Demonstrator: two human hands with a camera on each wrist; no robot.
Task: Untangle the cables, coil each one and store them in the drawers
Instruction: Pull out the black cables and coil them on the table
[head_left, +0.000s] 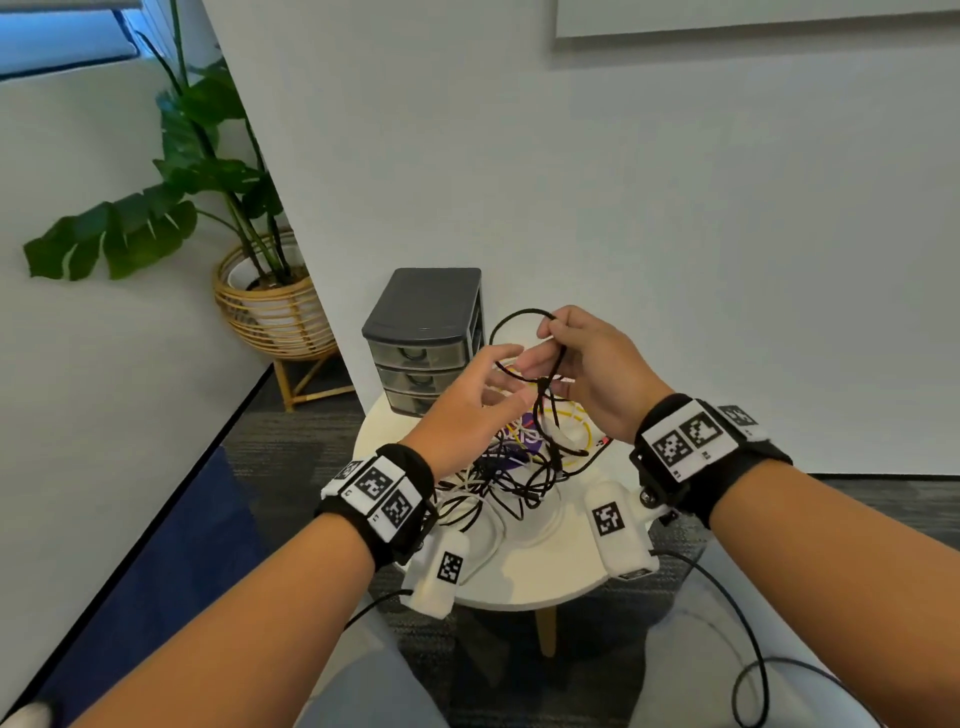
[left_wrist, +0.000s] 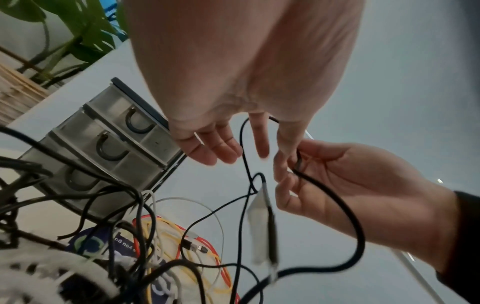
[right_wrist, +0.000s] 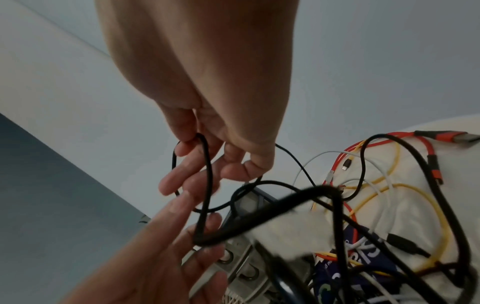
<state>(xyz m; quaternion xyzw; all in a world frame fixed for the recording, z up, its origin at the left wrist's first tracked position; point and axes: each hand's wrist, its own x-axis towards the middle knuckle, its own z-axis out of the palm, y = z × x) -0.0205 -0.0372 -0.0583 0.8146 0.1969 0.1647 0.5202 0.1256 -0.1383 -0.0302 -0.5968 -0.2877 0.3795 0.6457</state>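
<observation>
My right hand (head_left: 551, 347) is raised above the table and pinches a loop of black cable (head_left: 519, 312) between thumb and fingers. That black cable (right_wrist: 206, 170) hangs down into a tangle of cables (head_left: 519, 467), black, white, yellow and red, lying on the round white table (head_left: 519, 577). My left hand (head_left: 501, 371) is next to the right hand with its fingers (left_wrist: 221, 148) straight, and they touch the loop. A thin black strand (left_wrist: 244, 156) runs between them. The grey three-drawer unit (head_left: 423, 312) stands at the table's back left, all drawers closed.
A white wall rises just behind the table. A potted plant in a wicker stand (head_left: 270, 306) sits on the floor to the left. A dark blue printed pouch (right_wrist: 363, 273) lies under the tangle. Black wires trail from my wrist cameras past the table's front edge.
</observation>
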